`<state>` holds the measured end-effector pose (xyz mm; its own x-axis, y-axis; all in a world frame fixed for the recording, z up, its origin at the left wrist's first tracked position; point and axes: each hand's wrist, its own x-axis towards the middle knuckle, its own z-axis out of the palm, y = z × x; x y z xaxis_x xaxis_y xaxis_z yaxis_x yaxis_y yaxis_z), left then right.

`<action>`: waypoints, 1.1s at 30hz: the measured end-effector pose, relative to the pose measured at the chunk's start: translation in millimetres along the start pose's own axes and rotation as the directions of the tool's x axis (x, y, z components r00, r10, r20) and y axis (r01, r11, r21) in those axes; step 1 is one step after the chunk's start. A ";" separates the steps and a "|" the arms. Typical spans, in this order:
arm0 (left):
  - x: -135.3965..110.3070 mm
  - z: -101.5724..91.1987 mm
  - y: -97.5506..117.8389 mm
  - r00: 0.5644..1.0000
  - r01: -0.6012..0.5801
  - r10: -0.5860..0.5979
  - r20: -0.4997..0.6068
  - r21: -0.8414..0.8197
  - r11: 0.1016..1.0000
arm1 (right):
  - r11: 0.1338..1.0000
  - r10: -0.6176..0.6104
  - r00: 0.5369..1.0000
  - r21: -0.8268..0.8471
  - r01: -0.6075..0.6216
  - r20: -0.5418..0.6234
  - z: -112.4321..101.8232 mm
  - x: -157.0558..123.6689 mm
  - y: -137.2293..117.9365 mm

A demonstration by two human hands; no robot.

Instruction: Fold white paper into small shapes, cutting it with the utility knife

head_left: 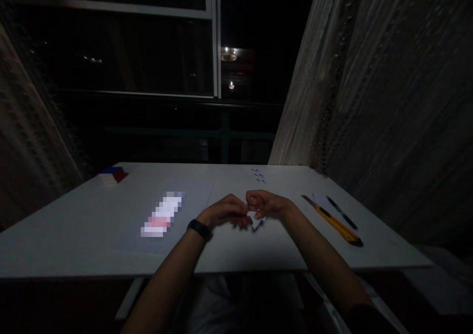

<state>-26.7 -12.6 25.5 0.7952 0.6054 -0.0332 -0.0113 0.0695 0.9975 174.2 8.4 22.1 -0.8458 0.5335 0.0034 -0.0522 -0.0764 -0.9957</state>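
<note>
My left hand [226,211] and my right hand [265,204] meet over the middle of a white table [74,225]. Both are curled, and their fingertips pinch a small piece of white paper [256,221] that hangs just above the tabletop. A dark band sits on my left wrist. The light is dim and the paper's shape is hard to make out.
A yellow utility knife [334,221] and a black pen [342,213] lie at the right on the table. Several tiny paper bits [259,175] sit farther back. A grey sheet [166,216] lies at the left, a red-blue-white block [112,174] at the far left corner. Curtains flank a dark window.
</note>
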 end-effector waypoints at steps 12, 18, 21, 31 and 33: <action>-0.4 -1.3 0.3 0.999 0.036 -0.036 -0.010 0.054 0.998 | 0.999 0.007 1.000 -0.032 -0.007 -0.005 -0.6 1.1 -0.1; -0.8 -3.3 -1.2 1.000 0.022 -0.022 0.023 -0.020 1.000 | 0.999 -0.005 1.000 -0.047 0.004 -0.011 -1.4 -1.1 -3.7; -1.4 -2.8 0.6 0.999 0.038 -0.038 0.022 -0.021 0.999 | 0.999 -0.001 1.000 -0.048 0.001 -0.010 -1.0 -1.2 -4.3; 0.2 -6.2 -6.0 0.998 0.040 -0.035 0.057 -0.089 0.995 | 0.997 -0.002 1.000 -0.072 0.002 0.003 0.5 -1.5 -5.4; -0.1 -8.1 -6.9 0.998 0.033 -0.027 0.062 -0.105 0.994 | 0.998 0.003 1.000 -0.070 -0.002 0.002 -0.3 -2.3 -6.0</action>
<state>-31.7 -6.7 18.1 0.8316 0.5526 -0.0559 -0.0487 0.1727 0.9838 176.6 7.9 28.0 -0.8472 0.5313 0.0010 -0.0129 -0.0188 -0.9997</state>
